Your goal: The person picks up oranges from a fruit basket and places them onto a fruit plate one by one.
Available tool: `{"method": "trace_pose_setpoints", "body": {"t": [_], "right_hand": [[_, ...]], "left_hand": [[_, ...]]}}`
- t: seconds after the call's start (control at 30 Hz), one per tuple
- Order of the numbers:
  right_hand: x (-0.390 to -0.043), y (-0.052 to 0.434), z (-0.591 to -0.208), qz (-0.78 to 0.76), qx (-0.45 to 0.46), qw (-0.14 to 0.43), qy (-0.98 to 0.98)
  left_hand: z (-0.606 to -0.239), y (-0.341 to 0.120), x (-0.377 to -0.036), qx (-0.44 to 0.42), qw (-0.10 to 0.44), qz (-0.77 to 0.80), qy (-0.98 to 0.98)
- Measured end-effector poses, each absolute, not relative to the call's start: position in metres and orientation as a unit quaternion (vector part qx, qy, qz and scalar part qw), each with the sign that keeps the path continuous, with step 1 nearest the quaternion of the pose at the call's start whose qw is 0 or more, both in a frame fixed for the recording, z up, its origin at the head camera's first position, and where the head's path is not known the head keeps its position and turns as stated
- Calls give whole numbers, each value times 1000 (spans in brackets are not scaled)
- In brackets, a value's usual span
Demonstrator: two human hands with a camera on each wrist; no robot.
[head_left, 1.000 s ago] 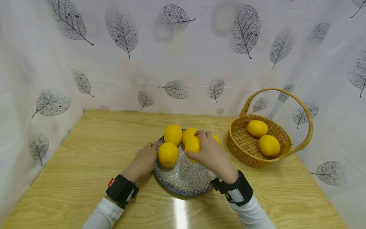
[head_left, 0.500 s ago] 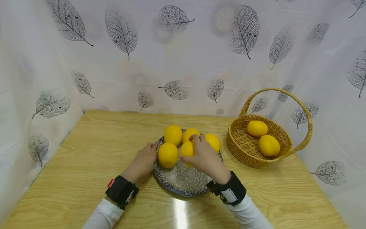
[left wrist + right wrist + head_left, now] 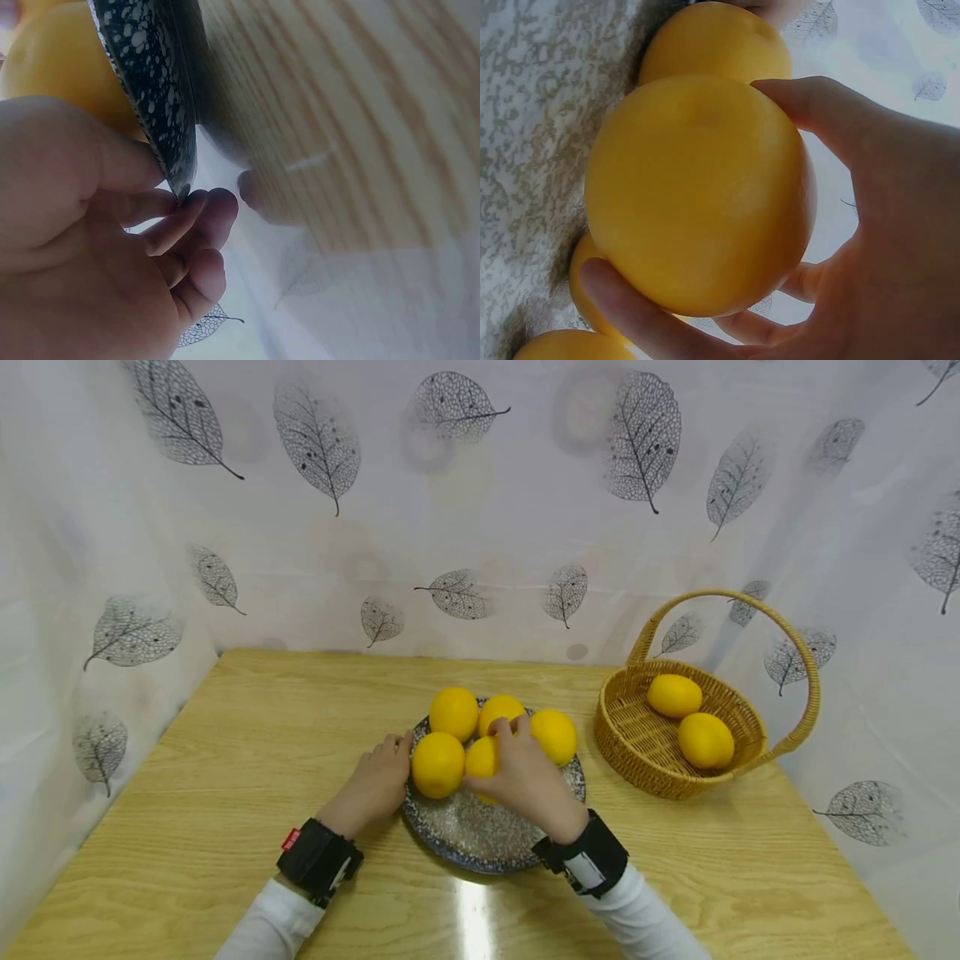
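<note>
My right hand [image 3: 538, 787] grips a round yellow orange [image 3: 697, 195] over the speckled grey plate [image 3: 480, 837], thumb on one side and fingers around the other. In the right wrist view it touches or nearly touches another orange [image 3: 720, 41] behind it. That orange [image 3: 437, 766] lies at the plate's left side in the head view. Along the back of the plate sit three more, a left orange [image 3: 453, 713], a middle orange [image 3: 501, 710] partly hidden, and a right orange [image 3: 555, 737]. My left hand [image 3: 90, 247] pinches the plate's left rim between thumb and fingers.
A wicker basket [image 3: 637, 762] with a tall arched handle stands at the back right of the wooden table [image 3: 225, 760]. Inside lie two yellow fruits, one a lemon-shaped fruit [image 3: 675, 696], the other a rounder fruit [image 3: 706, 741]. A leaf-print curtain [image 3: 480, 510] hangs behind.
My right hand has carried the orange leftward and slightly down, up to the left orange. The right orange at the back has come into full view. The left hand stays on the rim.
</note>
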State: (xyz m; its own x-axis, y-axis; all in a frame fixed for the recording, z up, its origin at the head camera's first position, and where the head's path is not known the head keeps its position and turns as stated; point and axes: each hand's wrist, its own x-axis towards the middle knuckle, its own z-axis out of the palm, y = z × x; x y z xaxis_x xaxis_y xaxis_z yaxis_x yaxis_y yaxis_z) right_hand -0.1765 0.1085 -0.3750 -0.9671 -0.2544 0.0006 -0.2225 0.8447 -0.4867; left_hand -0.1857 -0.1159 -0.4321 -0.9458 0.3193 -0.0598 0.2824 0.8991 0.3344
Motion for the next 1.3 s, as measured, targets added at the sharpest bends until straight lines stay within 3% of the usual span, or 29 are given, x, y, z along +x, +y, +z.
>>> {"method": "trace_pose_setpoints", "body": {"t": [0.57, 1.3], "right_hand": [[-177, 106, -386, -224, -126, 1, 967], [-172, 105, -380, -199, -114, 32, 973]], "left_hand": [[-426, -114, -184, 157, 55, 161, 973], [-426, -114, -183, 157, 55, 160, 973]]}}
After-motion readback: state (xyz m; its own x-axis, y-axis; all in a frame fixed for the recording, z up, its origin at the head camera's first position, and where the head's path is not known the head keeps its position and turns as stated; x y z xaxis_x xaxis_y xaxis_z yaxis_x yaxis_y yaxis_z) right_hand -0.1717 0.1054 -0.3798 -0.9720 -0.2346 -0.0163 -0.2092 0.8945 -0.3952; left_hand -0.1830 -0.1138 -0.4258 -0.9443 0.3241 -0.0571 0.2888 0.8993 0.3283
